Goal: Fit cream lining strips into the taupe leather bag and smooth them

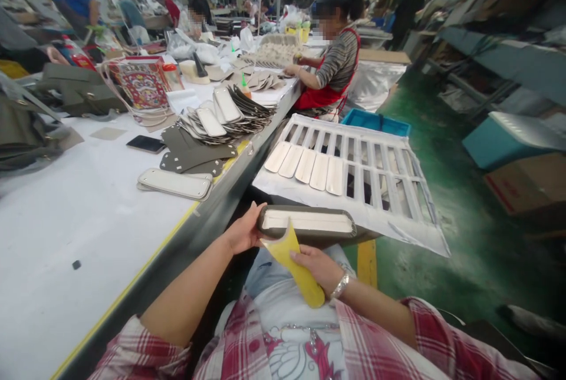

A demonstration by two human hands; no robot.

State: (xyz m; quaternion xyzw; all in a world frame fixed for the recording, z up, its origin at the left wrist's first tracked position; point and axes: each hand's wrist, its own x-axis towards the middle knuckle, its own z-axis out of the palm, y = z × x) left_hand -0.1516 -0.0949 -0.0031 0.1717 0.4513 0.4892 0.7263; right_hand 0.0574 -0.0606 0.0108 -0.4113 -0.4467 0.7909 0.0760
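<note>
My left hand (244,229) grips the left end of a long dark grey-brown piece (354,228) with rounded ends and a cream inner face. Its kind I cannot make out; it looks like part of a bag. In my right hand (322,269) is a yellow strip (305,281) with a curved, cut-out upper end, pinched between thumb and fingers. The strip's upper tip overlaps the near edge of the dark piece; whether they touch is unclear. Both are above my lap. The fingertips under the dark piece are hidden.
A white slotted rack (389,191) stands ahead, bearing several cream rounded panels (305,164). On the white table (110,238) to the left lie a phone (145,144), stacked white panels (174,183) and dark strips (194,156). A co-worker (333,61) in a red apron sits beyond.
</note>
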